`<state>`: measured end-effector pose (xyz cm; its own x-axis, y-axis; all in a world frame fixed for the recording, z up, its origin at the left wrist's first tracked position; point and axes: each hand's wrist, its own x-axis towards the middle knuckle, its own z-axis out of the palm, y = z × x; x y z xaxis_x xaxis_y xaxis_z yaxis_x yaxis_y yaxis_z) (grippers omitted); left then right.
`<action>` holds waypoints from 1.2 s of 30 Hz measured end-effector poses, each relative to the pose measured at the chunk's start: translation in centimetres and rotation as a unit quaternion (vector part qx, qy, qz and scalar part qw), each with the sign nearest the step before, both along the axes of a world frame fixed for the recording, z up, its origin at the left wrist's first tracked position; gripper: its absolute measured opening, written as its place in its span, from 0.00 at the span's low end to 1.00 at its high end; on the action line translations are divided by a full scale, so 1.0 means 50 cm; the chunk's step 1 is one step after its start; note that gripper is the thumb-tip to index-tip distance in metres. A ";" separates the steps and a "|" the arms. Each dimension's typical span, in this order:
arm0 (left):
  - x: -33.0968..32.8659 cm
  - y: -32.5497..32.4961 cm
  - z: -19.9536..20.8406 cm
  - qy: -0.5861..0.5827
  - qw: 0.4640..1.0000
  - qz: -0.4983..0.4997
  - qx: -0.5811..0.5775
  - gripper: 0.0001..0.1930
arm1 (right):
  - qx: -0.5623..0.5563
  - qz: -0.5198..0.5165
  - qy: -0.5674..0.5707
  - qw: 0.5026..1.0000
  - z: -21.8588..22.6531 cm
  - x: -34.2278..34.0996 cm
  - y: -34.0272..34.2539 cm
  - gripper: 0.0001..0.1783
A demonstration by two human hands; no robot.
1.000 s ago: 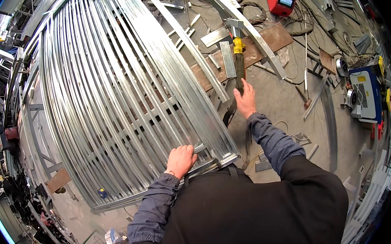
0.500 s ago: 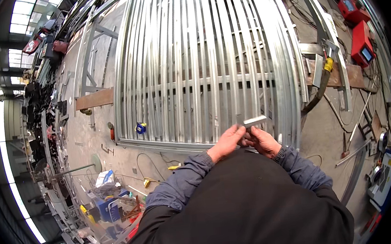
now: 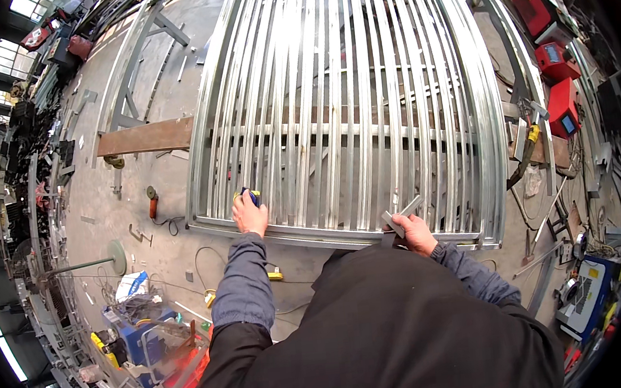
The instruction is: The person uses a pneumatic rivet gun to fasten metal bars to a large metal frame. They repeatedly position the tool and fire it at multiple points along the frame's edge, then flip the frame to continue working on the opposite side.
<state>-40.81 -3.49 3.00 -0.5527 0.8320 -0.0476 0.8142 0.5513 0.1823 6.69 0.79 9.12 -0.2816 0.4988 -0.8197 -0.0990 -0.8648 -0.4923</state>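
Note:
My left hand [image 3: 251, 218] is stretched out over the near left part of a galvanised steel frame [image 3: 277, 234] with many parallel bars. Its fingers are closed around a blue and yellow tape measure [image 3: 254, 196], which they partly cover. Close to the frame's near edge, right of the middle, my right hand [image 3: 417, 234] grips short grey metal pieces [image 3: 410, 207]. Two of these cross at an angle and stick out past the thumb. The rest of the right fingers are hidden under the hand.
A rusty brown beam [image 3: 144, 138] passes beneath the frame. On the floor to the left lies an orange angle grinder [image 3: 153, 202]; a blue toolbox [image 3: 138, 332] with clutter stands nearer. Red machines [image 3: 562, 108], cables and a yellow-fitted hose [image 3: 533, 133] line the right side.
My left hand has left the metal pieces, reached forward and left, and taken hold of the tape measure. The right hand keeps the pieces. The whole view has shifted slightly.

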 end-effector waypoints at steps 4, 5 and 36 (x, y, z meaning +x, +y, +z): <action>-0.098 0.006 -0.061 -0.034 0.998 -0.053 -0.029 0.41 | 0.072 0.011 -0.063 0.995 0.035 -0.023 -0.018 0.17; -0.111 0.017 -0.061 -0.046 0.996 -0.072 -0.032 0.41 | 0.092 0.002 -0.064 0.994 0.028 -0.025 -0.025 0.17; 0.505 0.057 0.184 -0.884 0.451 0.089 0.089 0.23 | 0.525 0.241 -0.051 0.814 0.077 -0.056 0.070 0.47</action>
<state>-15.58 -0.65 12.21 0.1593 0.8597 -0.4854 -0.7437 0.4278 0.5137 3.90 4.30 12.98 -0.6099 0.7913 -0.0434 0.2154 0.1128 -0.9700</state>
